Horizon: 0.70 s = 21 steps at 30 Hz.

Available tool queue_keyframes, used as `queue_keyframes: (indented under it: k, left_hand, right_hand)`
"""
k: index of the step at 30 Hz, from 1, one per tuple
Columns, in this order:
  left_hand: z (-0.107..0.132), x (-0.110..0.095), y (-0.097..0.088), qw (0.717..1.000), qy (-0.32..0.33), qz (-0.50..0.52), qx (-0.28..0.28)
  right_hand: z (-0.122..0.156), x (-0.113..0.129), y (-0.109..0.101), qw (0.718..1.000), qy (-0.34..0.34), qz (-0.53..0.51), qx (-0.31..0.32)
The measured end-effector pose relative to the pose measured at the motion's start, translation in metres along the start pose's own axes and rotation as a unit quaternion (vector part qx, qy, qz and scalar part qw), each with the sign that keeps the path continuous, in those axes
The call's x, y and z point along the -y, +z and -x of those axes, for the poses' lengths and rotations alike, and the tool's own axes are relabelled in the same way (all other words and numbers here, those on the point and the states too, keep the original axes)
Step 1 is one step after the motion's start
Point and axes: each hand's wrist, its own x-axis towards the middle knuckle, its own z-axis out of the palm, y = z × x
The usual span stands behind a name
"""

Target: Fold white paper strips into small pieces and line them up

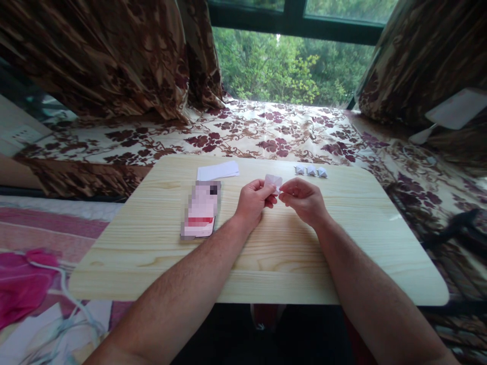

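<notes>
Above the middle of the wooden table, my left hand (254,200) pinches a small square of folded white paper (273,181) between thumb and fingers. Crease lines run across its face. My right hand (303,197) is closed, its thumb and fingertips pinching at the paper's lower right corner. Behind my right hand, three small folded white paper pieces (311,171) stand side by side in a row. To the left, several white paper strips (217,171) lie stacked near the far edge. A pink phone (201,208), blurred in part, lies just in front of them.
The pale wooden table (133,253) has rounded corners. Beyond it spreads a ledge with floral cloth (277,132), below a window. A white lamp (456,109) stands at the right. White cables (64,284) and pink cloth (25,284) lie at the lower left, off the table.
</notes>
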Motion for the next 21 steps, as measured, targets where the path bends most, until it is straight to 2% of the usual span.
queue_keyframes:
  k: [4, 12, 21]
  left_hand:
    - [0.001, 0.001, 0.000, 1.000, -0.001, 0.002, 0.000]
    - [0.001, 0.001, -0.001, 1.000, 0.001, -0.012, 0.015]
    - [0.000, 0.004, 0.001, 1.000, 0.008, -0.012, 0.011]
  right_hand:
    - [0.001, 0.002, 0.002, 1.000, -0.014, -0.006, 0.003]
    - [0.001, 0.006, 0.003, 1.000, 0.001, 0.008, -0.010]
    - [0.002, -0.006, 0.001, 0.995, -0.057, 0.081, -0.026]
